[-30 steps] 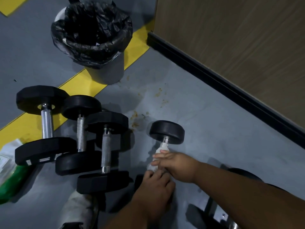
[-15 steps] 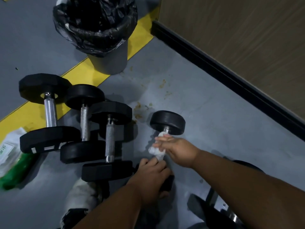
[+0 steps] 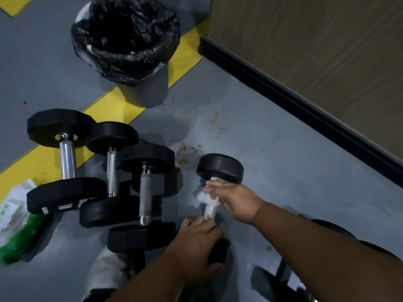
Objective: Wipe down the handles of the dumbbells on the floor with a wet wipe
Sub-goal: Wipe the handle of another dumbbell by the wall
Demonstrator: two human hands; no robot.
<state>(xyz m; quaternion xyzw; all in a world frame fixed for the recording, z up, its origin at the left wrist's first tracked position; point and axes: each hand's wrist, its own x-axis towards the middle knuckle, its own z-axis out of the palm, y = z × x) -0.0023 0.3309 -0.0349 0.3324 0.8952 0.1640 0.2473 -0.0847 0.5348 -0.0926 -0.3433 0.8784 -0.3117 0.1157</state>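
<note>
Head view, looking down at a grey floor (image 3: 294, 149). Small dumbbell (image 3: 220, 167) lying near the middle, far black round weight exposed, handle wrapped in a white wet wipe (image 3: 208, 202). Right hand (image 3: 234, 200) curled round wipe and handle just under the far weight, grip clamped on both. Left hand (image 3: 197, 240) holding the near weight, fingers curled over its edge, grip clamped there to steady it.

Risks, as judged: thin, crumpled wipe bunching or tearing on knurled metal; round weights rolling if the left hand slackens; moisture making the steel slippery.

Three larger dumbbells (image 3: 109, 168) packed side by side to the left, weights touching, faceted black rubber ends, bright ribbed steel handles bare. Green-and-white soft packet (image 3: 15, 227) at the left edge, beside them. Grey bin (image 3: 135, 62) with glossy, creased black liner beyond, on a yellow floor stripe. Wood-grain wall panel with black skirting to the right.
</note>
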